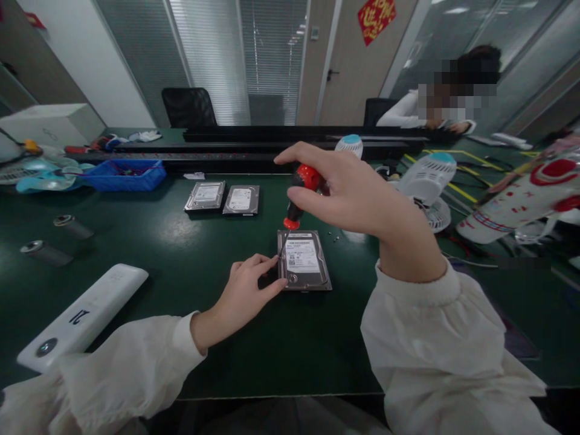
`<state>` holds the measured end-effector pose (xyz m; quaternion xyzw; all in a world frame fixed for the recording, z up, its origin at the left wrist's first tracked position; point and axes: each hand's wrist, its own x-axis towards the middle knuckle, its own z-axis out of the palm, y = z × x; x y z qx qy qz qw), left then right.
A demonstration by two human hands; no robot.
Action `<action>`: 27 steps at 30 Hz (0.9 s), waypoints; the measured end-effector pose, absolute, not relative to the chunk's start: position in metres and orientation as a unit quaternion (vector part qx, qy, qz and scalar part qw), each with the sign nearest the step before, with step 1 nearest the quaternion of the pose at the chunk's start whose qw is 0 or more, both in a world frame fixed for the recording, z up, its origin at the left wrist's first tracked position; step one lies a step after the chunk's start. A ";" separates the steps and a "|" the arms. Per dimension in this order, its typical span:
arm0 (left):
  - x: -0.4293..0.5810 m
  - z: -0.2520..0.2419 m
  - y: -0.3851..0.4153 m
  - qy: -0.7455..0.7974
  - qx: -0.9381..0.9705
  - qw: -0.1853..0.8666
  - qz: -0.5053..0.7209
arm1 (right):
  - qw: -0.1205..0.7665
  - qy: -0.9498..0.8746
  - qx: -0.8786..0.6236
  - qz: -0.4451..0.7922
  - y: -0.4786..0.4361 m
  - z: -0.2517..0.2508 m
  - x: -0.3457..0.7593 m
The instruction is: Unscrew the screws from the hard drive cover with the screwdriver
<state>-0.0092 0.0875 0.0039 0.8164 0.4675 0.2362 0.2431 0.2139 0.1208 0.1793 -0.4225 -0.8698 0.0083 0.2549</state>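
Observation:
A hard drive (306, 260) with a white label lies flat on the green table. My right hand (347, 190) is above it, thumb and fingers around the red and black handle of a screwdriver (294, 211). The screwdriver's thin shaft slants down to the left edge of the drive. At that same edge, my left hand (247, 290) touches the drive with its thumb and a fingertip, either side of a gap; the other fingers are partly curled. Several tiny screws (335, 237) lie just right of the drive's upper corner.
Two more hard drives (241, 200) lie further back. A blue basket (127, 175), metal cylinders (48, 252) and a white oblong device (86, 314) are at the left. White fans (428, 178) and cables stand at the right. A person (453, 96) sits across the table (194, 374).

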 end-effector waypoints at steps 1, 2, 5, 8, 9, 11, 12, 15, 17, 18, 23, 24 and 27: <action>-0.009 0.003 0.088 0.467 0.817 0.243 0.236 | 0.259 -0.865 -0.430 0.007 0.121 0.179 0.213; -0.010 0.002 0.088 0.467 0.817 0.243 0.237 | 0.262 -0.860 -0.437 0.007 0.121 0.179 0.213; -0.011 0.001 0.088 0.466 0.816 0.243 0.240 | 0.261 -0.862 -0.435 0.020 0.122 0.178 0.214; -0.011 0.002 0.089 0.466 0.816 0.246 0.239 | 0.256 -0.877 -0.406 0.029 0.122 0.177 0.215; -0.011 0.002 0.089 0.467 0.815 0.246 0.240 | 0.259 -0.878 -0.402 0.026 0.122 0.177 0.215; -0.011 0.003 0.088 0.468 0.815 0.243 0.242 | 0.264 -0.871 -0.414 0.010 0.122 0.176 0.213; -0.011 0.003 0.088 0.468 0.814 0.241 0.243 | 0.266 -0.864 -0.426 -0.001 0.123 0.176 0.212; -0.010 0.004 0.087 0.467 0.816 0.240 0.243 | 0.265 -0.851 -0.452 -0.022 0.125 0.174 0.212; -0.009 0.005 0.087 0.467 0.816 0.240 0.241 | 0.269 -0.859 -0.434 0.003 0.126 0.174 0.213; -0.009 0.006 0.087 0.468 0.816 0.238 0.241 | 0.270 -0.867 -0.417 0.024 0.126 0.174 0.214; -0.009 0.005 0.088 0.470 0.816 0.240 0.237 | 0.259 -0.876 -0.404 0.042 0.122 0.175 0.212; -0.010 0.004 0.088 0.469 0.816 0.241 0.238 | 0.260 -0.868 -0.422 0.025 0.121 0.175 0.211; -0.011 0.001 0.089 0.467 0.815 0.244 0.243 | 0.265 -0.847 -0.460 -0.013 0.122 0.175 0.210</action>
